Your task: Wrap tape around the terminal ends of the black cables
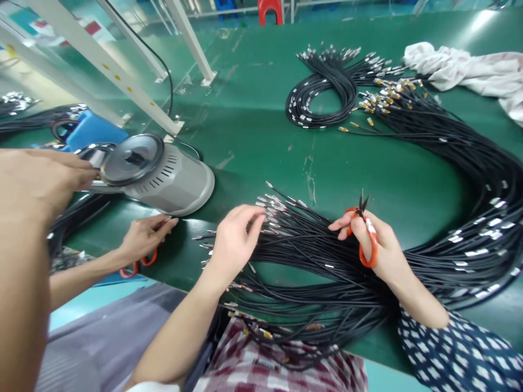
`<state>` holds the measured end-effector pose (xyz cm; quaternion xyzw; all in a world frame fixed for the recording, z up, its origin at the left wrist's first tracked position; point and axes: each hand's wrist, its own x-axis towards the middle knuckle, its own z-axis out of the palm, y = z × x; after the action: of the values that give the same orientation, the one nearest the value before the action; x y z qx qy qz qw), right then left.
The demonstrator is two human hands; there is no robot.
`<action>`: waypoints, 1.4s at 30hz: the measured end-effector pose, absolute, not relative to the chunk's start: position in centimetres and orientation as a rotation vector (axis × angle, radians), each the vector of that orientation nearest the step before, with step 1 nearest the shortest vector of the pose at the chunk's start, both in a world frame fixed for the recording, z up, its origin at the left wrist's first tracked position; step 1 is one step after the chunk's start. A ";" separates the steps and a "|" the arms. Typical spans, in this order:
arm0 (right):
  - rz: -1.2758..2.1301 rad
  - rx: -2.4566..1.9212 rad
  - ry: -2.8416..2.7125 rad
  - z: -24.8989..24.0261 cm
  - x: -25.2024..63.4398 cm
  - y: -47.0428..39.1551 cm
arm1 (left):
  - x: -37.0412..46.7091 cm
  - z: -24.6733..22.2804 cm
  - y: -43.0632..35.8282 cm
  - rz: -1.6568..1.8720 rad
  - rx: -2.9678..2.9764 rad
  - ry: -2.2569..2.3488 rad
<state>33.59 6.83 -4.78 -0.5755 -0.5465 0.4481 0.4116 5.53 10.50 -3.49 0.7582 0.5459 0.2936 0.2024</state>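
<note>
Many black cables [302,247] lie across the green table in front of me, with small pale tags at their left ends. My left hand [239,239] is at these tagged ends, thumb and fingers pinched together; what they hold is too small to make out. Orange-handled scissors [368,245] are in my right hand [378,239], above the cables. Their dark blades point up and away, slightly apart. The cables curve from under my right hand round to the far right.
A co-worker's hand [147,234] rests left by other orange-handled scissors [129,270]. A grey machine [180,179] stands beside white metal posts [188,38]. Further back are a coiled cable bundle [292,106], yellow-tagged cable ends [388,98] and a white cloth [457,68].
</note>
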 end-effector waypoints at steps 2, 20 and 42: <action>1.139 -1.449 -1.370 -4.9 33.6 6.8 | 5.5 -4.0 11.6 0.801 2.206 1.588; 1.098 -1.479 -1.374 -4.9 33.7 6.8 | 5.1 -5.8 13.7 0.777 2.094 1.562; 1.023 -1.431 -1.904 -4.2 33.6 6.9 | 5.5 -5.6 13.5 1.058 1.914 1.424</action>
<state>33.60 6.92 -4.15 -0.5314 -0.7069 0.3797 0.2714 5.52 13.45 -5.57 0.7077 0.5265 0.3910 0.2628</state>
